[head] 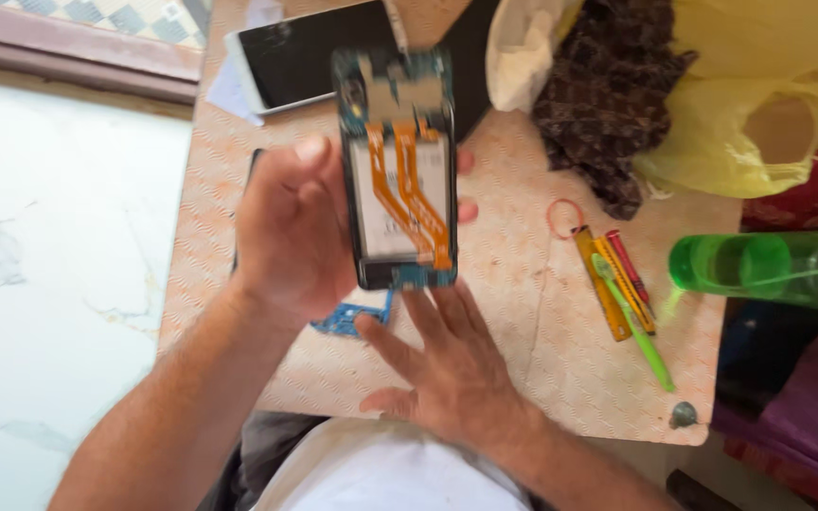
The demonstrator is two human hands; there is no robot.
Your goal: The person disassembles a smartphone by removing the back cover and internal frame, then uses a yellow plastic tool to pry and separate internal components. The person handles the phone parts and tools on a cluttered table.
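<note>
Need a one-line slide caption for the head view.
Left hand holds an opened smartphone with orange flex cables exposed; right hand rests flat on the table beside screwdrivers.

Bright, soft daylight — slight motion blur, glare on the pale floor (40,284)

We've got orange ribbon cables (409,194) on a blue board (400,90), a peach wavy-patterned desk (542,322), and a see-through green bottle (769,270).
</note>
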